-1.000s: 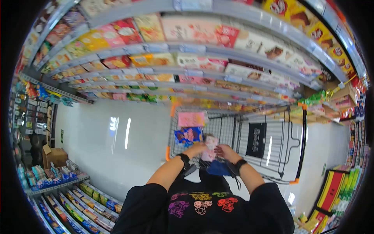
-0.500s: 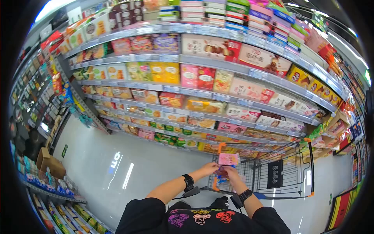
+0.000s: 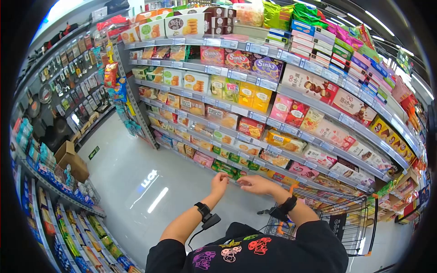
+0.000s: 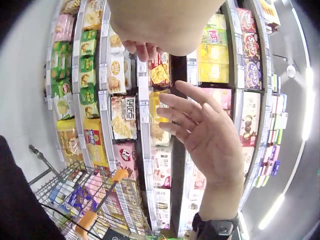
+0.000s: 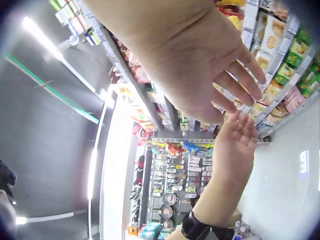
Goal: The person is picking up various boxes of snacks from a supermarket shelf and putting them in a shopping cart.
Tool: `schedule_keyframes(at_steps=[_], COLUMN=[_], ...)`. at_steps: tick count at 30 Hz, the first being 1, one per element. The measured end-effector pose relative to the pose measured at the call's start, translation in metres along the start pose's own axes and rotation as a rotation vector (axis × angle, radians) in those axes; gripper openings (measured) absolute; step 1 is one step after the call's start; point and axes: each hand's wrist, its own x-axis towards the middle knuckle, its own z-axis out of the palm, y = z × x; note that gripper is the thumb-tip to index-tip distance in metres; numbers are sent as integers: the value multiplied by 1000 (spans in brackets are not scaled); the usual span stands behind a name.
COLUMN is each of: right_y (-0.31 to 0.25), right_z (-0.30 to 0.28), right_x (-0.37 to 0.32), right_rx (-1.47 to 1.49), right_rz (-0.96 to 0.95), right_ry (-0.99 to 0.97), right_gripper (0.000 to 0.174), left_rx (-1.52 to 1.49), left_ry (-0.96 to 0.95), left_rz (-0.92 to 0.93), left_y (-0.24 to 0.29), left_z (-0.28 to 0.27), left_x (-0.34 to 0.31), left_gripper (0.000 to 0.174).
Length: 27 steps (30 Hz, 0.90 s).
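Both hands are raised in front of the chest with nothing in them. My left hand (image 3: 220,183) has loosely bent fingers pointing toward the shelves. Close beside it, my right hand (image 3: 258,184) reaches inward, its fingers relaxed and spread, as the left wrist view also shows. Beyond the hands, green snack packs (image 3: 224,168) sit on the lowest shelf. The shopping cart (image 3: 374,227) stands to the right, partly behind the right arm. A blue packet (image 4: 82,201) lies inside it in the left wrist view.
Shelves of boxed biscuits, including Sinky boxes (image 3: 239,60), span the front. Pans and utensils (image 3: 59,129) hang at the far left, with a cardboard box (image 3: 72,160) below. A low rack of packets (image 3: 86,232) runs along the near left. Shiny floor (image 3: 132,177) lies between.
The hands have left the cart and the pink packets there, moving left with nothing held. The head view has turned up and left, so the cart now appears farther right and lower.
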Motion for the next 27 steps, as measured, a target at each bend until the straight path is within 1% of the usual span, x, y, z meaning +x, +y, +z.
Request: schedule_keyframes(at_steps=[1,2,3,4,6,8,9,10,12,13,14,16,17,18,20,23,26,27], right_y=[-9,-14,-17,-21,-32,-55,-61,-69,-90,-102,-108,-116,-120,-124,-133,-137,-136,-137], right_z=[-17,-35,-54,-76,-129,-183,-209,-233,-270,-289,-305,-334,-350,-363,-388,-426,-456,-459], right_x=[11,22,34,46,68,87,94,102,106,109,113,125,134,143,165,204,242,252], right_rx=[-94,-155,-214,-270,-289,-246,-381,-519,-650,-719,-727,-741,-746,-615,-346,-174,-18,55], right_rz=[-62,-107,-150,-194,-181,-155,-227,-302,-372,-405,-411,-419,-388,-347,-258,-190,-72,-39], right_ry=[-21,10,39,71,173,302,386,478,547,584,595,610,641,662,710,786,865,845], right_gripper=[39,39,39,39,39,39,39,39,40,40,40,39,41,41,42,45,51,56], left_rx=[34,68,118,172,237,275,249,226,201,222,236,325,272,215,340,352,610,646], left_ry=[2,2,-4,-11,26,23,-26,-77,-155,-196,-237,-230,-249,-267,-250,-151,-198,-202], left_rz=[18,34,122,212,204,334,359,392,514,528,533,742,782,815,983,934,817,904], left_y=[6,13,26,47,93,147,172,202,270,304,329,379,400,415,440,462,485,486], left_z=[-11,-22,-35,-50,-71,-86,-92,-96,-86,-84,-80,-68,-61,-56,-51,-34,-14,-7], left_x=[12,24,39,59,99,147,174,204,240,263,282,313,326,338,370,419,461,480], left_gripper=[14,14,14,13,13,13,14,15,16,16,17,18,18,18,22,34,47,49])
